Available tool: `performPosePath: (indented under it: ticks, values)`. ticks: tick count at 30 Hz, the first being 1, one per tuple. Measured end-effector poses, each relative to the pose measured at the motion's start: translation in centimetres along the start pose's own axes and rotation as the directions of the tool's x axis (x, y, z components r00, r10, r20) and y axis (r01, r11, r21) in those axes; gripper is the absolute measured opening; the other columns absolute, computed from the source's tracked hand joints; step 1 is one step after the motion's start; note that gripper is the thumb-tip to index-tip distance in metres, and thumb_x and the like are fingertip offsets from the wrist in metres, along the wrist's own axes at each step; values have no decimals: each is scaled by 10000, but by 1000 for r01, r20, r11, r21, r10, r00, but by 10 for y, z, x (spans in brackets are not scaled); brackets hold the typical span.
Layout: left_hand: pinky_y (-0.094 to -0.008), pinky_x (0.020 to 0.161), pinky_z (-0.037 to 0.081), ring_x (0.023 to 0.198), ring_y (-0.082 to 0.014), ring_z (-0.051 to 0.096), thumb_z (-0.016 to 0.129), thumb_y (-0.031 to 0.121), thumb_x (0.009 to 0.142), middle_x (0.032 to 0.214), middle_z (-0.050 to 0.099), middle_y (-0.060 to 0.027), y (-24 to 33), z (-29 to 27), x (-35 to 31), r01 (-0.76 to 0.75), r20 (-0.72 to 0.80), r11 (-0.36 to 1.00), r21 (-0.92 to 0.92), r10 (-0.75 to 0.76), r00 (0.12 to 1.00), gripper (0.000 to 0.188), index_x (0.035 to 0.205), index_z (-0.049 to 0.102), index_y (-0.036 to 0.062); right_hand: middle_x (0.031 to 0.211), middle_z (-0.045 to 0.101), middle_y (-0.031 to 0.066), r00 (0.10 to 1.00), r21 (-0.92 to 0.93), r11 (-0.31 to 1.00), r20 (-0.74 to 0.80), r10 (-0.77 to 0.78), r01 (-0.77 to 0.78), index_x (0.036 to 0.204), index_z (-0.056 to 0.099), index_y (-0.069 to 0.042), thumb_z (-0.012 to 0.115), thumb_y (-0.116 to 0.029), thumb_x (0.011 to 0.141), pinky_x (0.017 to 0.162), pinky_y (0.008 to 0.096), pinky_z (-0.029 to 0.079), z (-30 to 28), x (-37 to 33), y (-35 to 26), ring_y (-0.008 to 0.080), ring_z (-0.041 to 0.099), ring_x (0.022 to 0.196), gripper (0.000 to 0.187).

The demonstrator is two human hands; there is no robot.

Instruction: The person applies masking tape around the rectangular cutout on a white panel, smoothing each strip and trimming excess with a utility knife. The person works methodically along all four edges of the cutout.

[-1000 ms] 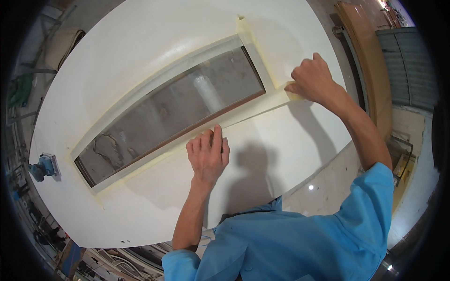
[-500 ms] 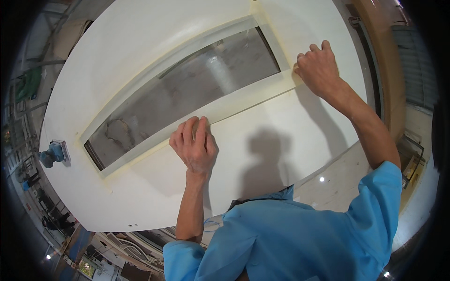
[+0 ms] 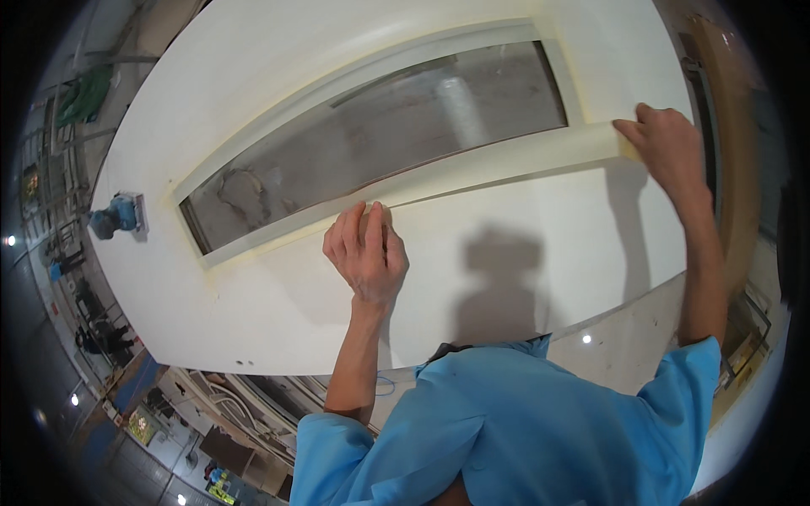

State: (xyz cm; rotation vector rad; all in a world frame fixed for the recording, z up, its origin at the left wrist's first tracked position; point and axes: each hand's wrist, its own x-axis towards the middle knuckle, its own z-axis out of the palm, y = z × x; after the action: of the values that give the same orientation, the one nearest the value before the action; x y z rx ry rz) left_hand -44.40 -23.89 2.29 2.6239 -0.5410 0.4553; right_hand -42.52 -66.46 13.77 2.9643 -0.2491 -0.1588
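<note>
A large white panel [image 3: 295, 312] lies in front of me, with a long see-through window [image 3: 396, 126] in it, framed by pale yellowish masking tape. Along the window's near edge runs a wide masking tape strip [image 3: 506, 164], its right part raised off the panel and casting a thin shadow. My right hand [image 3: 672, 152] pinches the strip's right end, past the window's right corner. With bent fingers, my left hand [image 3: 367, 255] rests its fingertips on the strip near the middle of the window's near edge; I see nothing held in it.
A blue sander [image 3: 116, 217] sits on the panel's left end. Beyond the right edge stands a brown board [image 3: 730, 126]. White frames and other pieces [image 3: 228, 401] lie below the panel at the lower left. Shelving and clutter line the far left.
My right hand has moved right with the strip's end, away from the window corner, and more of the strip shows. My left hand sits slightly farther left along it. The view has shifted.
</note>
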Motion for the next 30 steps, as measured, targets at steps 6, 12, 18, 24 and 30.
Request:
performPosePath:
  ticks: [6, 12, 18, 24, 30]
  values:
    - [-504, 1184, 359, 1412, -348, 530, 693, 81, 891, 1435, 641, -173, -25, -13, -12, -51, 58, 998, 41, 49, 997, 437, 1321, 700, 1, 715, 605, 260, 950, 147, 967, 264, 165, -209, 725, 640, 59, 768, -307, 862, 667, 502, 502, -35, 25, 7, 400, 606, 644, 411]
    - [-506, 1199, 366, 1396, -349, 550, 694, 115, 900, 1404, 667, -178, -17, -8, -11, -138, 128, 990, -25, 140, 982, 441, 1324, 699, -3, 706, 622, 258, 965, 47, 993, 245, 96, -111, 729, 646, 51, 784, -361, 872, 685, 492, 524, -18, 21, 4, 394, 634, 665, 458]
    - [-493, 1137, 430, 1319, -341, 586, 723, 121, 875, 1351, 685, -172, 13, 10, 3, -188, 155, 966, -179, 216, 964, 405, 1259, 722, -7, 733, 665, 209, 984, -69, 997, 172, 40, -29, 798, 694, -7, 780, -408, 891, 706, 483, 547, 19, 4, -2, 388, 685, 744, 420]
    - [-491, 1101, 440, 1264, -337, 595, 731, 136, 868, 1326, 685, -164, 38, 24, 18, -244, 173, 942, -230, 286, 942, 400, 1244, 722, 0, 717, 685, 150, 991, -142, 990, 132, -8, 26, 806, 723, -59, 760, -410, 913, 721, 454, 534, 22, 3, -9, 348, 697, 713, 369]
    - [-466, 1055, 441, 1227, -317, 601, 725, 165, 876, 1337, 676, -145, 64, 38, 33, -275, 170, 930, -244, 320, 932, 411, 1261, 716, 22, 701, 695, 126, 990, -133, 991, 139, 1, 18, 802, 737, -81, 767, -405, 903, 716, 454, 490, 28, 5, -11, 317, 702, 699, 341]
